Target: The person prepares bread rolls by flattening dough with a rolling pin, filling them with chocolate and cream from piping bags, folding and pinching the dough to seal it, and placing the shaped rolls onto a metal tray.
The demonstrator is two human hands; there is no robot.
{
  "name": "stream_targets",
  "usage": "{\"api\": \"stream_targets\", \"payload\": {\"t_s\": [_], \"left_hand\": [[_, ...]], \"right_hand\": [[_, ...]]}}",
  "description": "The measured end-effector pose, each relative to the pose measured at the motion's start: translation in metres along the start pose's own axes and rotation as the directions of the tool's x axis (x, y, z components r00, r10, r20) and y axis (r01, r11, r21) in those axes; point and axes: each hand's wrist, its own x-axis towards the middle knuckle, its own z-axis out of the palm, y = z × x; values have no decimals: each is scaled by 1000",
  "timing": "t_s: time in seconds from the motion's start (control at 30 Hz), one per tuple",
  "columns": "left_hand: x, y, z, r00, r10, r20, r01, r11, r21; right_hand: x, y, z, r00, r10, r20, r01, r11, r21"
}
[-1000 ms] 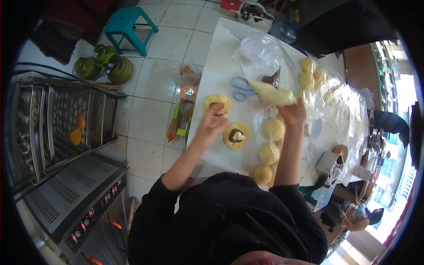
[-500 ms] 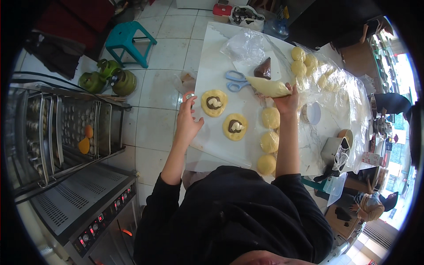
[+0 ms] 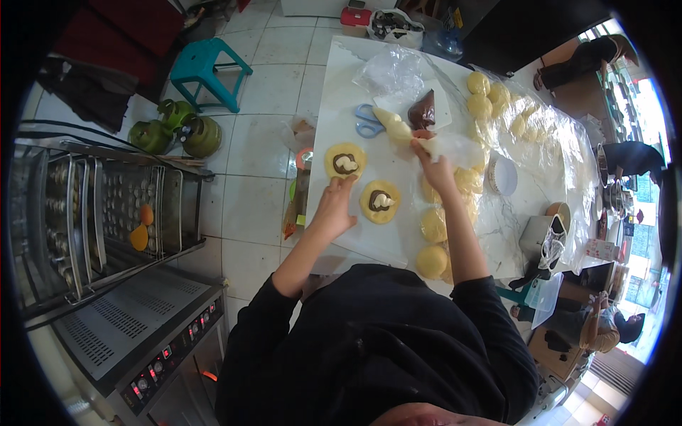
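R hand [image 3: 434,162] w/ piping bag [image 3: 398,130], L hand [image 3: 334,207] nr dough [image 3: 346,163]

We can read no words or numbers here. Small red displays [image 3: 167,353] glow on the oven [image 3: 114,316], too blurred for us to make out.

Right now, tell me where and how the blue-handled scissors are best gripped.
Best take the blue-handled scissors by their paired loops, probably from the left: those face that way, uncovered, while the pale-yellow piping bag hides the opposite end.
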Motion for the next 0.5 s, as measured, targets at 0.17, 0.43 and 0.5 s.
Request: {"api": "stream_targets", "payload": {"t_s": [0.17, 0.43, 0.5], "left_hand": [[6, 13, 16, 992, 81, 94, -81, 997, 0], [20, 4, 32, 987, 104, 120, -114, 990, 82], [21, 5, 30, 986, 126, 111, -135, 988, 80]], "right_hand": [[-13, -8, 11, 970, -68, 235, 184, 836, -517], [-64, -68, -4, 973, -2, 231, 50, 978, -203], [-75, -58, 0, 965, -36, 261, 172, 836, -522]]}}
